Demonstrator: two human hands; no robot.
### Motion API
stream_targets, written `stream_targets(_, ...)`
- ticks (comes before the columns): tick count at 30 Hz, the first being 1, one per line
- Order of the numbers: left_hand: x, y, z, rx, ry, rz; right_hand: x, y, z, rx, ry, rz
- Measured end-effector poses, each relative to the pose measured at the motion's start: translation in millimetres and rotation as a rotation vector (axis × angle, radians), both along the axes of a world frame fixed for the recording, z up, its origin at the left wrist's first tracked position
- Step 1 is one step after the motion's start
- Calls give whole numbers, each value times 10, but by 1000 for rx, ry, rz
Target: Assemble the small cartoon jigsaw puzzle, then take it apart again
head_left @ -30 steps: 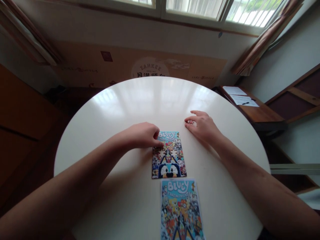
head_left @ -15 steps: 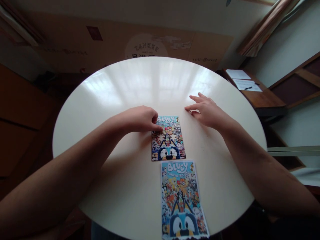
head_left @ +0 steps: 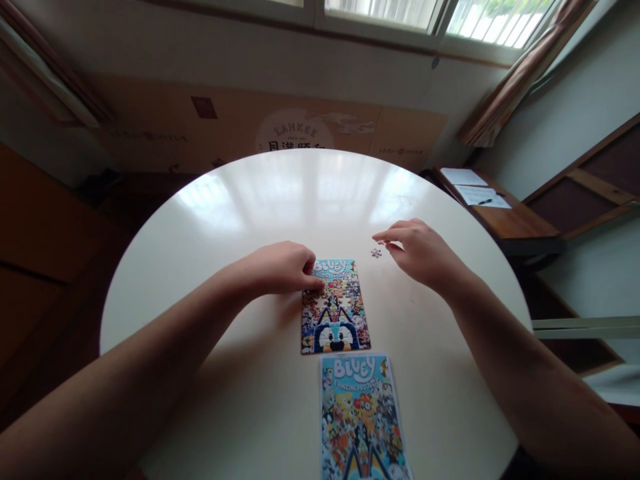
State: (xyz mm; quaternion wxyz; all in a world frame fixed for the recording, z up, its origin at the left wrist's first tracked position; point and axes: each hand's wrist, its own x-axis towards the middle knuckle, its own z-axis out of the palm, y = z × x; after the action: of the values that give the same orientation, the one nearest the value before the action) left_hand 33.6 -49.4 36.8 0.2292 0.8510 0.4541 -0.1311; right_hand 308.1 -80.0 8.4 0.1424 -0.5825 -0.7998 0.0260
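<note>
A small jigsaw puzzle with cartoon dogs and the word "BLUEY" lies on the white table, with gaps across its middle showing a pale base. My left hand is closed at its upper left edge, thumb pressed on the picture and fingers curled in. To the right, my right hand is low over the table, with a small jigsaw piece between index finger and thumb, partly hidden. Another loose piece lies flat just below those fingertips. A matching printed picture sheet lies nearer me, cut off by the frame's bottom.
The round white table has a shiny top with window reflections. Beyond its right edge stands a wooden side table with papers and a pen. A printed board leans along the far wall beneath the window.
The view has tilted up, so the window shows and the table sits lower. My right hand's fingers have drawn together, and a loose piece now shows beside them. My left hand keeps its place on the puzzle.
</note>
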Motion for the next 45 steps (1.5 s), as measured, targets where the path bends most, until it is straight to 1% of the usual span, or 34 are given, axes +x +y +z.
stream_targets(2,-4,-3,0,0,-4,3,19,2,7,-5,33,-13)
stream_targets(7,-15,-5,-3,9,-5,-15,-36,-26,-23,-135,47,-1)
stream_targets(11,-25,-2,24,6,-6,-19,-75,-47,-19,-151,30,-9)
stream_targets(15,-43,10,50,26,-47,13,-35,-41,-6,-222,130,25)
stream_targets(17,-53,17,56,55,-72,34,1,-31,-8,-206,151,44)
stream_targets(20,-63,25,57,92,-103,58,32,-19,-12,-161,107,94)
stream_targets(23,-63,31,53,100,-119,66,17,-23,-4,-198,65,138)
stream_targets(27,-61,39,35,94,-116,61,-30,-51,28,-251,46,79)
stream_targets(30,-66,49,5,88,-114,58,-46,-70,49,-283,47,60)
stream_targets(34,-75,62,-21,78,-106,60,-44,-80,40,-259,13,40)
stream_targets(38,-76,68,-29,71,-97,64,-47,-82,29,-232,8,48)
stream_targets(45,-77,75,-59,60,-97,59,-115,-104,105,-262,-46,-12)
